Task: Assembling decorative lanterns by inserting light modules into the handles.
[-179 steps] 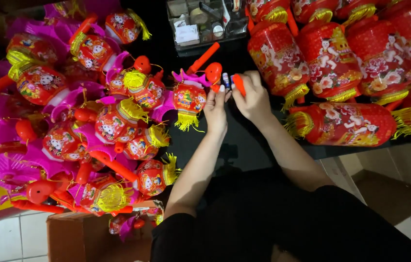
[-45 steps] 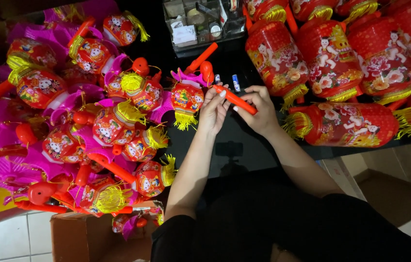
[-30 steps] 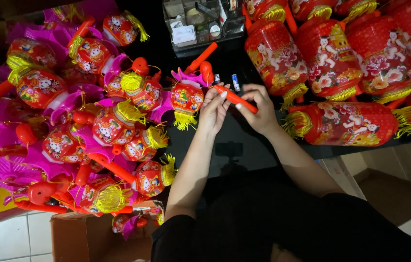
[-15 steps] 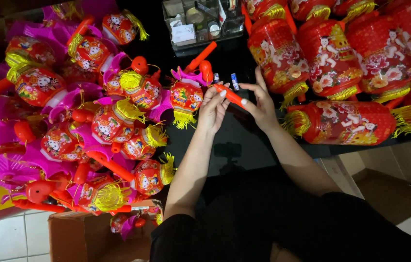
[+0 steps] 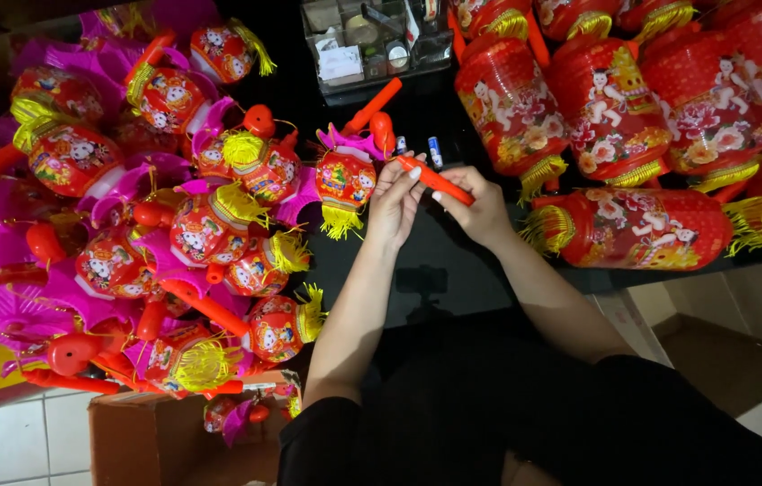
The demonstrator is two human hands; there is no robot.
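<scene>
My left hand (image 5: 394,202) and right hand (image 5: 482,209) both grip a red stick (image 5: 435,180) above the dark tabletop (image 5: 453,261), beside a small lantern (image 5: 343,184) and large lanterns (image 5: 633,229).

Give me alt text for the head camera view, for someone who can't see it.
Two bare hands, left hand and right hand, hold a slim orange-red handle stick over a dark tabletop. Small red lanterns with yellow tassels pile at left; bigger red lanterns crowd the right.
</scene>
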